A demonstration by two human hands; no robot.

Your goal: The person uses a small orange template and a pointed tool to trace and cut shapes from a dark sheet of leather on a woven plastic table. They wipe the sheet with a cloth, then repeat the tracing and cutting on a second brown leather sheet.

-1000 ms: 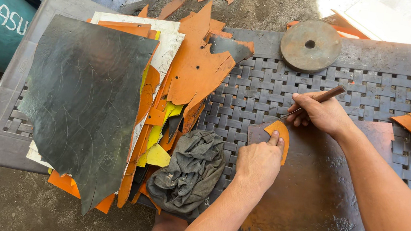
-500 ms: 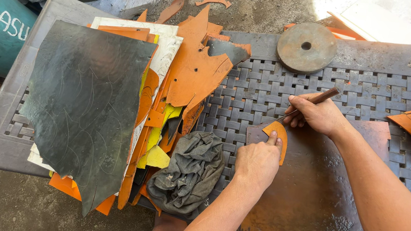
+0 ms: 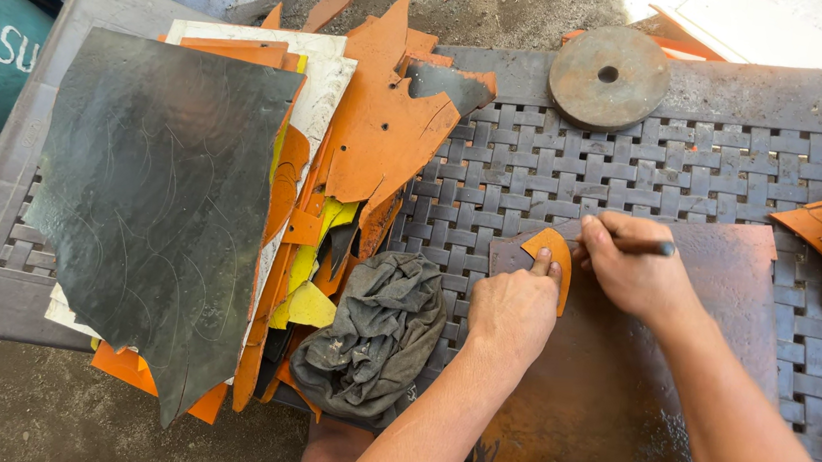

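Left hand [image 3: 512, 311] fingers pressed flat on orange template [image 3: 551, 258], atop brown sheet [image 3: 616, 401]. Right hand [image 3: 633, 273] fingers clamped on pen [image 3: 642, 247], just right of template.

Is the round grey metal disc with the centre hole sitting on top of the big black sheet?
No, the round grey metal disc lies on the woven grey table, well apart from the big black sheet.
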